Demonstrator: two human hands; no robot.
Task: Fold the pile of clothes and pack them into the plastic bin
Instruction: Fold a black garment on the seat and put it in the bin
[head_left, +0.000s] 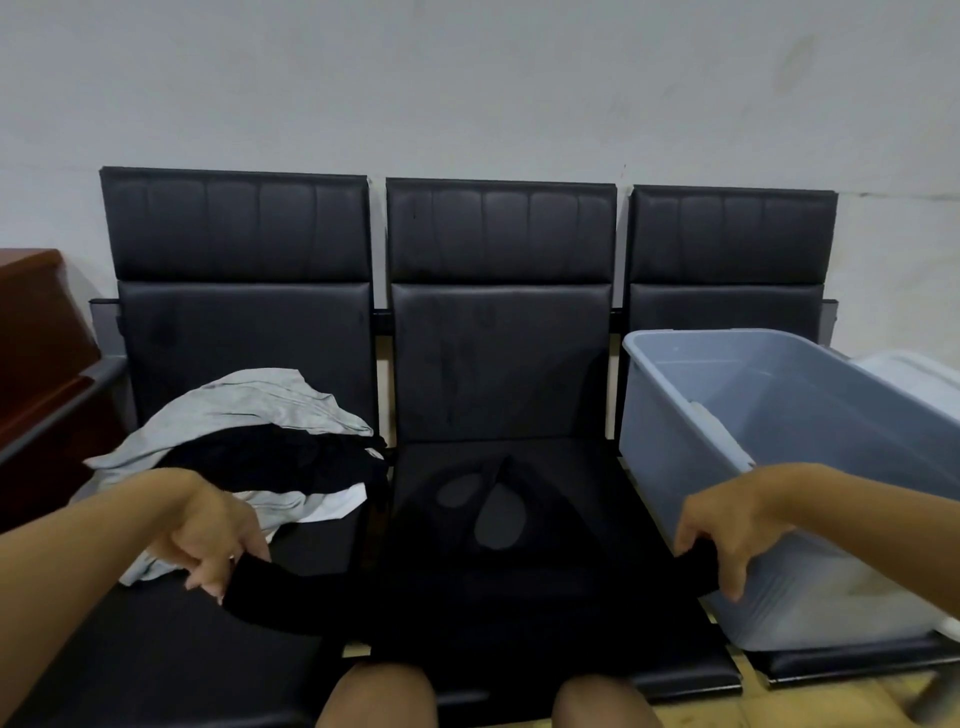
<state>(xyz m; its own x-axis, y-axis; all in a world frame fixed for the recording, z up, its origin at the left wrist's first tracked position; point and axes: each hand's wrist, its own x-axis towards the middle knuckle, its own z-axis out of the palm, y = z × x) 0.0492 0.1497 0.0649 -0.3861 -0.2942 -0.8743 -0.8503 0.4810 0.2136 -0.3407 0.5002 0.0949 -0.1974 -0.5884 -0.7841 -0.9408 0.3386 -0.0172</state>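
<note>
Two hands, left hand (208, 540) and right hand (727, 535), pinching black garment (493, 587), no legible writing

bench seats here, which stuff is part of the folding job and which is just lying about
Part of the job:
black garment, held by left hand and right hand
pile of clothes
plastic bin

Just there:
wooden furniture at far left
white lid-like item behind the bin

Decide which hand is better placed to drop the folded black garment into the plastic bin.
Probably the right hand: it grips the black garment right beside the grey plastic bin; the left hand holds the far end, near the clothes pile.
</note>
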